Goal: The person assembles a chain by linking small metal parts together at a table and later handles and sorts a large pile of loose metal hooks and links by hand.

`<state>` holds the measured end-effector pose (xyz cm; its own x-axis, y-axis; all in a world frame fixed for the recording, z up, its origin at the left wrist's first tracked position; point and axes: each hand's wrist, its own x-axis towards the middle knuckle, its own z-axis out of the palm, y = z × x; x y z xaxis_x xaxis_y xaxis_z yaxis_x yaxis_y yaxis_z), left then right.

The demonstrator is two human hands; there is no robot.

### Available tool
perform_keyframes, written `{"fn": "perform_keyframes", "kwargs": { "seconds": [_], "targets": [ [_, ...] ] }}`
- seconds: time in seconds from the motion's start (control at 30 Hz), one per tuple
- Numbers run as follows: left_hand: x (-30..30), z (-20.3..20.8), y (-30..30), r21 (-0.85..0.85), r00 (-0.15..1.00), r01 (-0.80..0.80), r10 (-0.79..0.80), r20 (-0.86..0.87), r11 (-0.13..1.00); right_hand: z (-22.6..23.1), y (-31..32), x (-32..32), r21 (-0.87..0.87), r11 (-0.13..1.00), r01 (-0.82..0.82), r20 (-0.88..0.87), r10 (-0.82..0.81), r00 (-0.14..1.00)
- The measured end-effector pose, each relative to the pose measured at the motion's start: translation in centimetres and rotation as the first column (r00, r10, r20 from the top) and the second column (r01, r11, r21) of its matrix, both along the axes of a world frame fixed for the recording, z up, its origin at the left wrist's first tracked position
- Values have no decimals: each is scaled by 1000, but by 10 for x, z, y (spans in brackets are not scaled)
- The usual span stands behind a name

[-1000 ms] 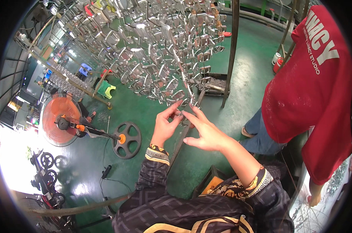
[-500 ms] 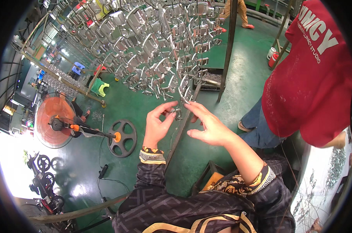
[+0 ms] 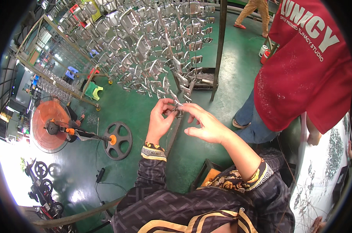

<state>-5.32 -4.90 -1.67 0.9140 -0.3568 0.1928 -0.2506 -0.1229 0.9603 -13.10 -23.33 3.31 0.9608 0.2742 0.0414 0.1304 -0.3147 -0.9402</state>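
Observation:
Many shiny metal clip-like pieces (image 3: 145, 50) hang in dense strands in front of me. My left hand (image 3: 159, 121) is closed, with thumb and forefinger pinching a small metal piece (image 3: 179, 113) at the lower end of one strand. Part of that piece is hidden by the fingers. From the right, my right hand (image 3: 205, 125) reaches to the same spot. Its forefinger touches the strand's end beside the left fingertips, while the thumb stands apart and the other fingers are loosely curved.
A dark rack post (image 3: 219, 54) rises behind the strands, near a dark tray (image 3: 204, 80). At left stand an orange fan (image 3: 51, 124) and its wheel-shaped base (image 3: 117, 140). A person in a red shirt (image 3: 296, 85) stands at right by a white-covered table (image 3: 319, 182).
My view has shifted slightly. My right fingertips have come closer to the left ones at the strand's end. The person in red appears further left in view.

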Motion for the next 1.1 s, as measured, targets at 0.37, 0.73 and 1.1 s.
{"fn": "perform_keyframes", "kwargs": {
  "seconds": [0.37, 0.73, 1.1],
  "targets": [
    [10, -53, 0, -107, 998, -68, 66, -21, 992, -2, -27, -41, -59, 994, 89, 20, -88, 996],
    [20, -68, -16, -171, 958, -285, 281, -50, 943, 0, -103, -140, -123, 934, 335, 22, -335, 942],
    [22, -82, -29, -18, 918, -386, 386, 96, 922, 3, -139, -238, -110, 776, 621, -46, -628, 777]
  ]
}}
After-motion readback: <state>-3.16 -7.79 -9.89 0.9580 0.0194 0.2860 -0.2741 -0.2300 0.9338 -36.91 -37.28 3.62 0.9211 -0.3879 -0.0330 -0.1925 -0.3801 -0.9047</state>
